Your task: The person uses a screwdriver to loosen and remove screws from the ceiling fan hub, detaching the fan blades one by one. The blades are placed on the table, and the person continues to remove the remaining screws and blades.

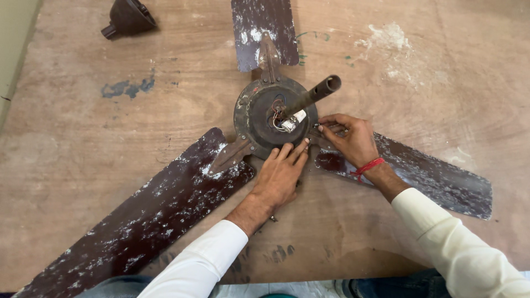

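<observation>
The ceiling fan motor hub (274,117) lay flat on the wooden table (83,138), downrod (314,95) pointing up-right. The left hand (280,175) pressed open-palmed against the hub's near rim. The right hand (349,138), just right of the hub, pinched the blade bracket (323,142) there, the nearer hand to that joint.

A: Light? Bright, even, soft, seemingly from overhead. No hard glare.

B: Shadows?

A: Short and soft under the left hand (281,174), the right hand (350,138) and the white sleeves (469,248). Faint shade beneath the fan blades (138,226).

B: Focus?

A: Sharp at the motor hub (274,116); paint flecks read clearly. Wide-angle stretch bends the wooden table (83,138) toward its corners. Slight softness along the near edge. White sleeves close to blown out.
</observation>
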